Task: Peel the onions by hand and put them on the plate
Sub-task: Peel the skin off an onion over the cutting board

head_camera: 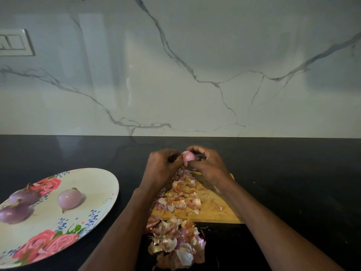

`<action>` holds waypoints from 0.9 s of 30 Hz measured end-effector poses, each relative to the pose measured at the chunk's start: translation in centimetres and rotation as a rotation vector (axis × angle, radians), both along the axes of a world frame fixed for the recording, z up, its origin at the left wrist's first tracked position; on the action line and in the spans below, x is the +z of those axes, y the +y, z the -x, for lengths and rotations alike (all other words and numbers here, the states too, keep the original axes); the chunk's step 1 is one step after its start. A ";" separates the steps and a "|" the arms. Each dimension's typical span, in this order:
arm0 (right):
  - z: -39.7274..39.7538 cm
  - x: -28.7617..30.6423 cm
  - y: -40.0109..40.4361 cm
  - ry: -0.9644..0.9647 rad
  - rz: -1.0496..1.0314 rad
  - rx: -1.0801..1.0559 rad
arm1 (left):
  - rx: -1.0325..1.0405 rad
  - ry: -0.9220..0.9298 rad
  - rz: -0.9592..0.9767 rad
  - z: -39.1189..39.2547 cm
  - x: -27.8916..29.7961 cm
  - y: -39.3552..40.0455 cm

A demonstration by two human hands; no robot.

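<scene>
Nearest the viewer, a heap of papery onion skins, pink, white and brown, lies on the black desk and spills past the near edge of a wooden cutting board. More loose skins are scattered over the board's left half, running up toward the hands.

To the left, a large oval plate with a pink rose and blue flower print rests on the desk, well apart from the board. It carries three peeled onions: a pale pink one lying alone near the plate's middle, and two darker purple ones at the left edge, the nearer and the farther just beside each other.

Above the board's far end, both forearms converge. The right hand grips an onion, its fingers curled over the top and thumb beneath; the bulb is pale pink and glossy, with its stem end turned toward the left hand. The left hand has its fingers curled close against that end, pinching at it; whether they hold skin or the bulb itself cannot be told. The onion is held in the air, clear of the board.

Behind the desk rises a white marble wall with grey veining, and a switch plate is set at its left edge.
</scene>
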State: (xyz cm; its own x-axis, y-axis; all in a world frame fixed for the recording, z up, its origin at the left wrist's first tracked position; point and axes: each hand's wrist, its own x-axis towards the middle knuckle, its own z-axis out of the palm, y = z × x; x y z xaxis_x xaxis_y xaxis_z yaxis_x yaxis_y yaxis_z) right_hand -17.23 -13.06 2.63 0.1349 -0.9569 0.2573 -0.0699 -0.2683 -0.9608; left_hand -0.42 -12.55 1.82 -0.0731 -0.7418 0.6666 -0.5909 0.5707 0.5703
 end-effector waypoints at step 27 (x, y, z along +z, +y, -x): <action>0.7 -0.4 -0.5 -0.187 -0.182 0.111 | -0.045 0.150 -0.072 0.1 -0.4 -0.1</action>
